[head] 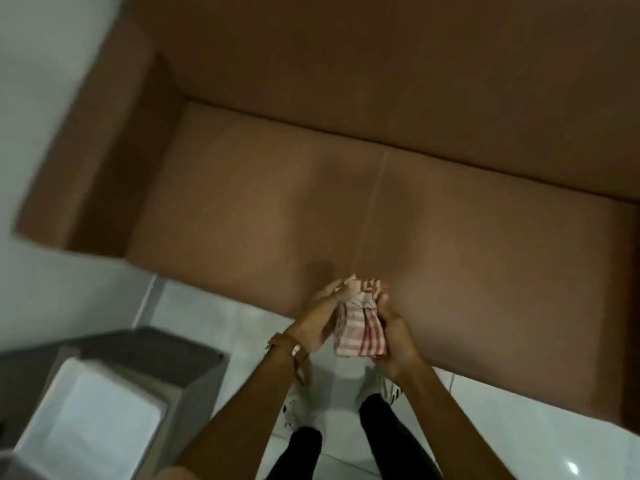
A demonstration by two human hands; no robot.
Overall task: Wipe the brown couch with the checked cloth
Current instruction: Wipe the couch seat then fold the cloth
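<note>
The brown couch fills the upper and middle part of the view, with a seam running down its seat. A red-and-white checked cloth is bunched up just in front of the seat's front edge, above the floor. My left hand grips its left side, with a watch on that wrist. My right hand grips its right side and lower end. The cloth hangs clear of the couch.
A grey cabinet or table with a white box on it stands at the lower left. White floor tiles lie under my feet. A white wall runs along the couch's left armrest.
</note>
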